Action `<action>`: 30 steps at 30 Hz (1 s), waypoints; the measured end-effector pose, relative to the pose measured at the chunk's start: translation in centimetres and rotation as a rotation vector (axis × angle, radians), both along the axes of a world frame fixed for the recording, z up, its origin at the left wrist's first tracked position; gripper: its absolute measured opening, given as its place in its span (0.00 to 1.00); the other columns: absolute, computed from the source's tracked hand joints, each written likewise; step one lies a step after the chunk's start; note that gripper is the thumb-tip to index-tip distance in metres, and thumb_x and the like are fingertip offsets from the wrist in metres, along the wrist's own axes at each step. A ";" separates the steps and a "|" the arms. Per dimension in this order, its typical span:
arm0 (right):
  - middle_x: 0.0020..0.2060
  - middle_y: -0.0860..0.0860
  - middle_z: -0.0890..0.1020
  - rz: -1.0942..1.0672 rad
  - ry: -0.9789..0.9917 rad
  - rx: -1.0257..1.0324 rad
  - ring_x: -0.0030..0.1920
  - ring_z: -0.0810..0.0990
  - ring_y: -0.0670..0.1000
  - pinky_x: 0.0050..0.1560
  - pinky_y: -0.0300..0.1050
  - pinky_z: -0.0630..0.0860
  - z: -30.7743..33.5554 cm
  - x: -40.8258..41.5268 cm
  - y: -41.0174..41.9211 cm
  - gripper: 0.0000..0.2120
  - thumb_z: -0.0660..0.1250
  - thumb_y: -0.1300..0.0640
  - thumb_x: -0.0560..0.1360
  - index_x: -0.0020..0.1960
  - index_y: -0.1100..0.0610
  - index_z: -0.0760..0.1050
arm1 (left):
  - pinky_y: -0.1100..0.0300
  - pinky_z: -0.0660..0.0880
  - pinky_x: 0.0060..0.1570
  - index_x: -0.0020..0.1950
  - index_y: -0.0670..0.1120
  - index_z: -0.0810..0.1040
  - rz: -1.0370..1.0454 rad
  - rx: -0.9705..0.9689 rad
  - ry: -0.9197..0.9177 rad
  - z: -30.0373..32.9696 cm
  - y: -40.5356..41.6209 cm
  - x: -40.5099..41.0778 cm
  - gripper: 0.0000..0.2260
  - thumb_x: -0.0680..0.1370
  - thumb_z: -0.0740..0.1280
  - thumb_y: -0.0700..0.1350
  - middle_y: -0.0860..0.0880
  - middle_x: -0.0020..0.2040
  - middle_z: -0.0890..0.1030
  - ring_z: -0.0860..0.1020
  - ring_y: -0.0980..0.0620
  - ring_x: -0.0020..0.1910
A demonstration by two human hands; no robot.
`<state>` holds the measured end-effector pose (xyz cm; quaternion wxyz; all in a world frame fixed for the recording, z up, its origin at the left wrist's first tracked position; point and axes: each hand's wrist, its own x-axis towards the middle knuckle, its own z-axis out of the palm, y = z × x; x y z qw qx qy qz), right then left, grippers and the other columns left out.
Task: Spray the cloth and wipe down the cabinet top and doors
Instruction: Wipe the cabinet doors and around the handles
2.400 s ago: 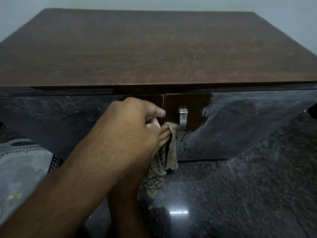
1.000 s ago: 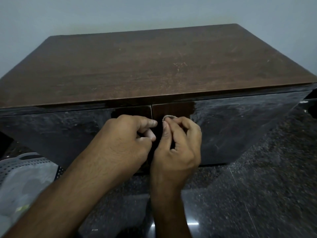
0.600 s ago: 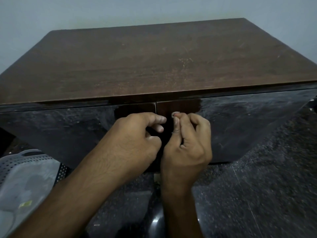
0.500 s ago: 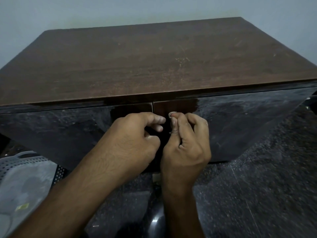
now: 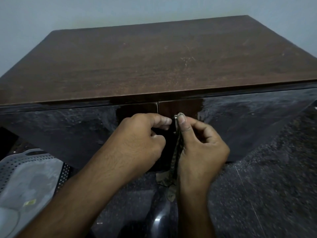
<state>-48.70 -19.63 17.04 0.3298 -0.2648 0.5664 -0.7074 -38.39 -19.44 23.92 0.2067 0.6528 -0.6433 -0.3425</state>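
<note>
Nearest the camera, two forearms rise from the bottom edge toward the middle of the view, and the two hands meet in front of the cabinet doors. At about 8 o'clock from centre the left hand (image 5: 140, 143) is knuckles-up with its fingers curled in toward the seam between the doors; what they close on is hidden, so whether it holds anything cannot be told. Just beside it, at about 5 o'clock from centre, the right hand (image 5: 202, 152) pinches the one cloth (image 5: 176, 152) between thumb and curled fingers, thumb pointing up toward 12 o'clock. That cloth hangs as a narrow strip, its long axis running upright from the thumb tip down past the wrist, its lower end loose above the dark speckled floor (image 5: 257, 194). At the cloth's upper end a single metal handle (image 5: 175, 117) shows on the right door (image 5: 240, 126). Left of the seam is the left door (image 5: 60, 131); both are glossy and dark. At 8 o'clock stands one grey perforated basket (image 5: 22, 177). Farther off, the brown cabinet top (image 5: 154, 57) stretches to the pale wall (image 5: 103, 11) at 12 o'clock.
</note>
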 end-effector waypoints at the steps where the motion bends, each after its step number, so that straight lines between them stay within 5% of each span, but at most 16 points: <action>1: 0.40 0.49 0.86 -0.011 0.029 0.007 0.41 0.85 0.47 0.44 0.43 0.82 -0.1 0.3 0.1 0.04 0.77 0.54 0.70 0.42 0.52 0.84 | 0.76 0.66 0.23 0.65 0.61 0.77 0.003 0.004 0.002 0.0 0.0 -0.1 0.21 0.78 0.66 0.39 0.62 0.44 0.81 0.76 0.69 0.27; 5: 0.40 0.47 0.83 -0.147 0.377 -0.107 0.41 0.82 0.47 0.43 0.46 0.80 -0.3 1.5 -0.2 0.02 0.75 0.59 0.74 0.43 0.56 0.84 | 0.70 0.65 0.19 0.64 0.61 0.78 0.016 0.016 0.026 -0.3 -0.2 -0.2 0.21 0.78 0.66 0.39 0.54 0.30 0.80 0.71 0.62 0.18; 8: 0.41 0.52 0.83 -0.152 0.615 -0.230 0.43 0.82 0.48 0.44 0.44 0.79 -0.7 2.0 -0.4 0.01 0.75 0.64 0.73 0.43 0.62 0.83 | 0.64 0.78 0.27 0.64 0.61 0.77 -0.018 0.018 0.012 -0.5 -0.5 0.1 0.21 0.77 0.65 0.39 0.54 0.36 0.84 0.79 0.62 0.26; 13: 0.39 0.47 0.83 -0.141 0.434 -0.154 0.40 0.82 0.43 0.41 0.37 0.78 -0.7 1.1 -0.8 0.02 0.76 0.61 0.72 0.41 0.58 0.84 | 0.71 0.66 0.21 0.61 0.61 0.79 -0.016 0.051 0.091 -0.8 -0.3 0.3 0.22 0.77 0.65 0.36 0.57 0.39 0.81 0.73 0.65 0.20; 18: 0.41 0.51 0.84 -0.135 0.130 -0.119 0.40 0.83 0.48 0.40 0.36 0.77 -0.6 1.8 -0.5 0.02 0.76 0.59 0.73 0.44 0.54 0.84 | 0.65 0.76 0.39 0.64 0.59 0.78 -0.029 0.042 0.131 -1.3 -0.6 0.3 0.23 0.75 0.65 0.36 0.62 0.54 0.82 0.81 0.61 0.44; 22: 0.42 0.55 0.85 -0.145 0.016 -0.109 0.39 0.83 0.44 0.40 0.35 0.78 -1.7 1.8 -0.2 0.06 0.77 0.60 0.71 0.46 0.55 0.83 | 0.64 0.76 0.38 0.64 0.58 0.78 -0.041 0.035 0.157 -1.5 -0.5 0.0 0.22 0.75 0.65 0.36 0.62 0.54 0.82 0.82 0.60 0.44; 30: 0.39 0.52 0.82 -0.256 0.365 -0.227 0.42 0.82 0.43 0.45 0.32 0.75 -1.5 2.0 -1.1 0.06 0.76 0.62 0.72 0.40 0.63 0.82 | 0.54 0.83 0.40 0.65 0.58 0.78 -0.049 0.035 0.184 -1.0 -0.6 0.1 0.24 0.75 0.64 0.34 0.61 0.54 0.83 0.84 0.57 0.40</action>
